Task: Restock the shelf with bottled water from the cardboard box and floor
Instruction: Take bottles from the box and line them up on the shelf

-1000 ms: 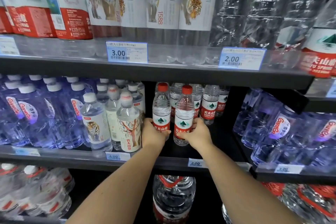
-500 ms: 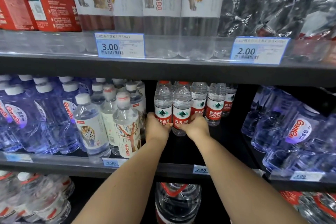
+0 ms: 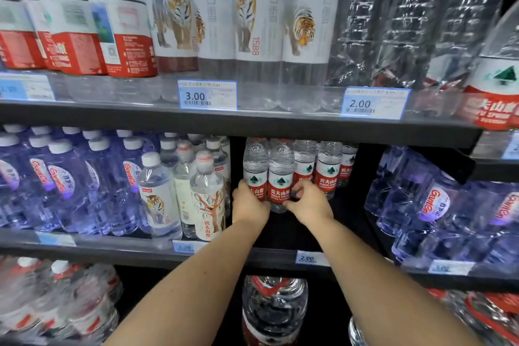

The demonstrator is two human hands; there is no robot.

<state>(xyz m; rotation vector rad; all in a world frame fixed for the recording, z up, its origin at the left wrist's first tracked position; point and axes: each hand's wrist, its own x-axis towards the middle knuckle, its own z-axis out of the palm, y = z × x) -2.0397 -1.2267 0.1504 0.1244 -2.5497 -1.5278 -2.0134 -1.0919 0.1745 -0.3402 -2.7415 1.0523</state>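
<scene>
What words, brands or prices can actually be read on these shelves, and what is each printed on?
"3.00": upper shelf price tag
"2.00": upper shelf price tag to the right
"2.00": middle shelf price tag
"1588": tiger-label bottle
"Ganten": blue bottle
"农夫山泉": red-label bottle held by both hands
Too blurred to read: the tags' small print, the other price tags, the small lettering on the red labels.

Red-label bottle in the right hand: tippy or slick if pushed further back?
The red-label bottle is tall and narrow, so a high push would probably tip it; the right hand grips low. It looks full, so likely heavy for its size. Smooth clear plastic may be slightly slick. The neighbouring bottle alongside should steady it.
</scene>
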